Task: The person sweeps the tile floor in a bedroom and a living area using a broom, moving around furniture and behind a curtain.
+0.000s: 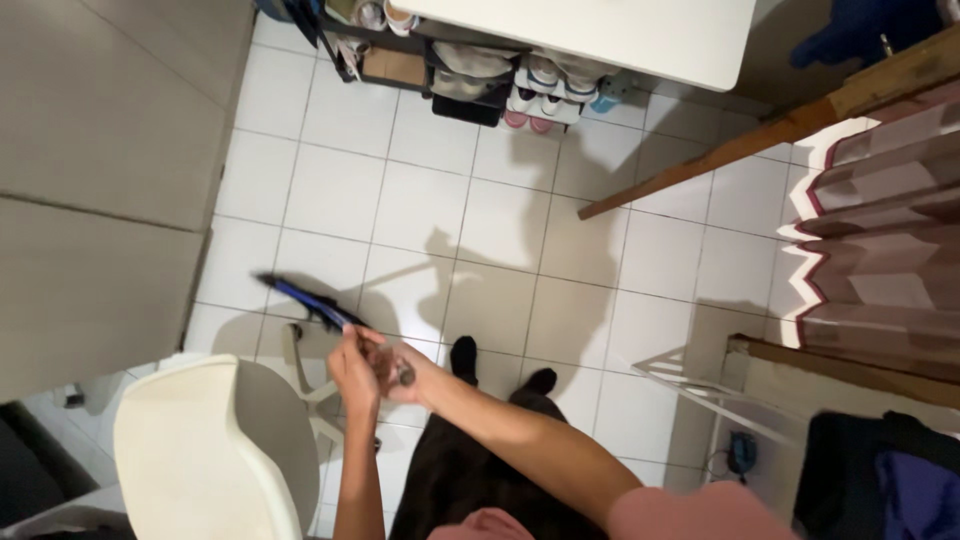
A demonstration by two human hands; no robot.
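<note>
I stand on a white tiled floor (500,220) and look down at my legs and dark socks. My left hand (353,368) is closed around the near end of a thin blue and black stick-like tool (300,298) that points away to the upper left. My right hand (398,372) is pressed against the left hand at the same end of the tool, its fingers curled. Motion blur hides whether the right hand grips the tool or something small.
A cream plastic chair (200,450) stands at my lower left. A shoe rack (480,70) sits under a white tabletop (620,35) at the far side. A grey wall (100,180) fills the left; a wooden frame with a striped curtain (880,230) stands right.
</note>
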